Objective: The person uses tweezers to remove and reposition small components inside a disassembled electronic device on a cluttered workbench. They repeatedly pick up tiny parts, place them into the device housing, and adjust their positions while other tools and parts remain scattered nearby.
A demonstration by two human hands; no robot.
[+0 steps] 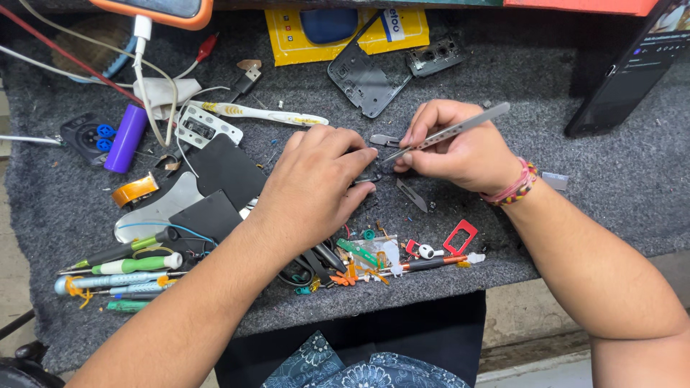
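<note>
Pinching a small dark part against the grey felt desk, the left hand has its grip closed on that part, fingertips curled over its near edge; the right hand has its grip clamped on a pair of metal tweezers, whose tips meet the part just beside the left fingertips; so the part lies directly between the two grips, touching both. Judging by the layout, the work looks to be mid-way: a dark phone frame and a camera module piece lie apart beyond the grips, already stripped out, and a thin metal shield rests just nearer than the right grip; the small part itself is not yet freed or seated, which of the two I cannot tell. Left of the left grip sit a toothbrush, a purple cylinder, a roll of amber tape and several screwdrivers; nearer the body lies a red plastic frame among scattered small bits.
</note>
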